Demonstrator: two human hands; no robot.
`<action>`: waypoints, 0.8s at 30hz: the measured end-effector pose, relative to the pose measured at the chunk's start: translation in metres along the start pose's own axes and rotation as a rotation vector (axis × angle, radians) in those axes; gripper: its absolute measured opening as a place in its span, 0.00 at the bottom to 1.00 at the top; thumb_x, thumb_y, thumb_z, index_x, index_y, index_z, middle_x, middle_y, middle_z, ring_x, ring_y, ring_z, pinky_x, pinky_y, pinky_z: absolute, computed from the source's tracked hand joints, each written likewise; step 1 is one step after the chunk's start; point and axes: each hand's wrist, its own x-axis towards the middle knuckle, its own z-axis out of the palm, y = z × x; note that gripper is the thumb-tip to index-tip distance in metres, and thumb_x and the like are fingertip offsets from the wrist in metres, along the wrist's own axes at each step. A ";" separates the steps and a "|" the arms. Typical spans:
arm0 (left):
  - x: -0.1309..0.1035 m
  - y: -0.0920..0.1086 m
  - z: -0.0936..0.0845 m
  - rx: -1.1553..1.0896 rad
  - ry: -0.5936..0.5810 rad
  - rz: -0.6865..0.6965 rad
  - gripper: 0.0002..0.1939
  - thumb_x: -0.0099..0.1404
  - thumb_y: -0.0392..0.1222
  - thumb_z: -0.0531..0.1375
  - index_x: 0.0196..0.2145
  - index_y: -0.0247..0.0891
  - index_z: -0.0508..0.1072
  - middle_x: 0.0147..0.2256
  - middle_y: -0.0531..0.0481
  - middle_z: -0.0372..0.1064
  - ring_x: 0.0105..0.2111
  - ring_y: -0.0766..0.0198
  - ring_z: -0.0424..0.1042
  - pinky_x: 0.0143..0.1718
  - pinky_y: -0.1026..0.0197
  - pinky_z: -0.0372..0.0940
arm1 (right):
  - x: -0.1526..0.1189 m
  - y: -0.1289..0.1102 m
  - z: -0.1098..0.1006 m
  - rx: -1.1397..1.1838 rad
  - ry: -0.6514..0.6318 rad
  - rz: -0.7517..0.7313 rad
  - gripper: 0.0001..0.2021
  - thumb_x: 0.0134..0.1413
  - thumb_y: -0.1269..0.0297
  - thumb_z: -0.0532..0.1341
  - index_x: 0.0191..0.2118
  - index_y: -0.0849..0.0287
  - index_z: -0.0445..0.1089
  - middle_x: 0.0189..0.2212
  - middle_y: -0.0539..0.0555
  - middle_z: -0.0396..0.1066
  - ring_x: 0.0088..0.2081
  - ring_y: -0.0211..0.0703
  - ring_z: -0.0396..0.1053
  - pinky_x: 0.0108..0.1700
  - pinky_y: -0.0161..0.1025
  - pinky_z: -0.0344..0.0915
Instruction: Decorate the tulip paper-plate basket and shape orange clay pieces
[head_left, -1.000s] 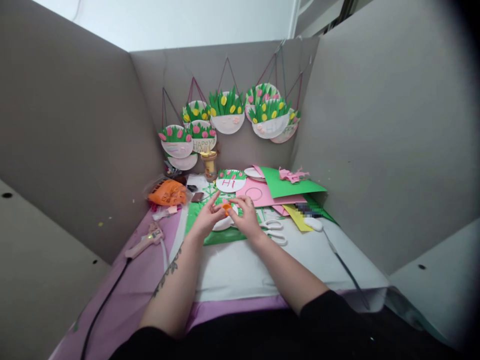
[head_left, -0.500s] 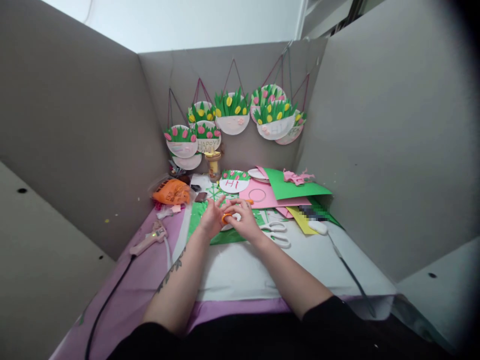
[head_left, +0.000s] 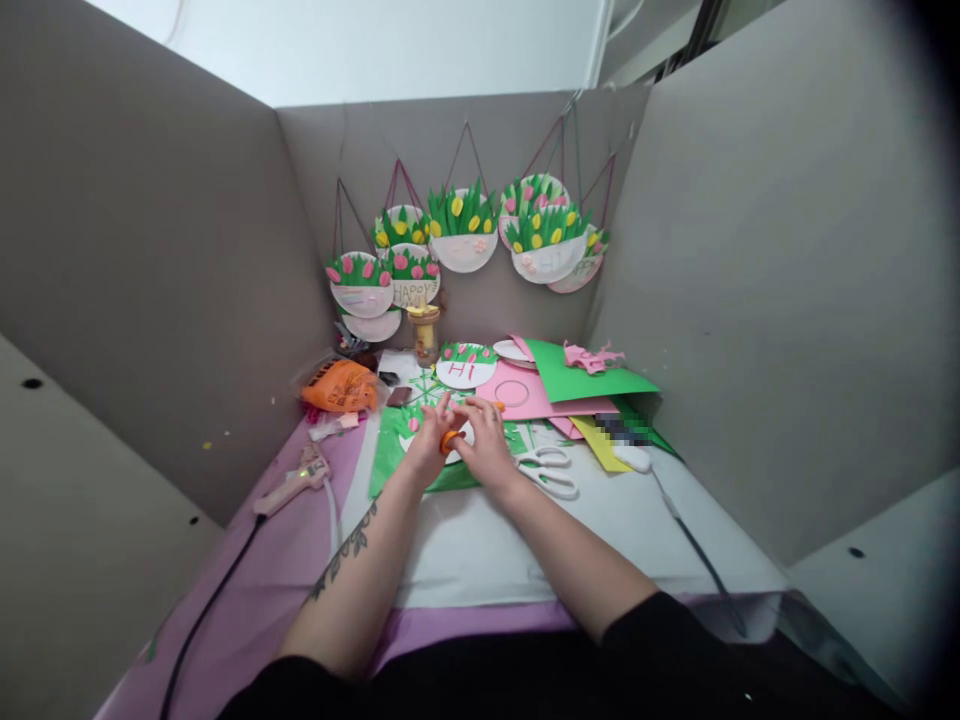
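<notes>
My left hand (head_left: 427,440) and my right hand (head_left: 484,445) are close together over the middle of the table. A small orange thing (head_left: 449,441) sits between them, against my left palm and near my right thumb; its kind is too small to make out. Both hands seem closed on it, with one left finger pointing up. More orange (head_left: 501,406) shows behind my right hand. Under the hands lies a white paper plate (head_left: 409,440) with pink paper tulips, partly hidden, on a green sheet (head_left: 386,460). White scissors (head_left: 551,470) lie beside my right wrist.
A pink glue gun (head_left: 292,488) and an orange bag (head_left: 341,385) lie left. Pink card (head_left: 544,397), green card (head_left: 592,375) and yellow card (head_left: 600,447) are at right. A plate reading "HI" (head_left: 466,372) stands behind the hands. Several decorated plates (head_left: 463,250) hang on the back panel.
The view has shifted slightly. My right fingers have closed in towards my left hand, and the orange thing has turned a little. More of the plate beneath now shows.
</notes>
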 end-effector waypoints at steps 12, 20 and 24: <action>-0.002 -0.004 0.005 0.017 0.000 -0.113 0.32 0.61 0.66 0.49 0.49 0.37 0.69 0.45 0.40 0.72 0.46 0.53 0.71 0.44 0.56 0.64 | 0.001 0.002 0.003 0.040 0.040 0.060 0.22 0.42 0.69 0.64 0.47 0.55 0.66 0.49 0.59 0.61 0.54 0.52 0.58 0.57 0.51 0.54; -0.003 0.000 0.005 0.147 0.063 0.059 0.30 0.57 0.63 0.57 0.47 0.36 0.69 0.46 0.39 0.71 0.43 0.55 0.72 0.40 0.57 0.66 | 0.002 0.004 0.001 0.066 0.101 0.062 0.20 0.44 0.69 0.63 0.47 0.56 0.65 0.46 0.58 0.63 0.52 0.51 0.59 0.56 0.51 0.57; -0.003 -0.002 0.006 0.276 0.081 0.091 0.32 0.57 0.63 0.57 0.48 0.34 0.68 0.39 0.41 0.73 0.34 0.59 0.74 0.33 0.60 0.67 | 0.003 0.007 0.003 0.069 0.140 0.065 0.19 0.45 0.68 0.62 0.46 0.58 0.64 0.44 0.59 0.64 0.50 0.51 0.60 0.55 0.51 0.58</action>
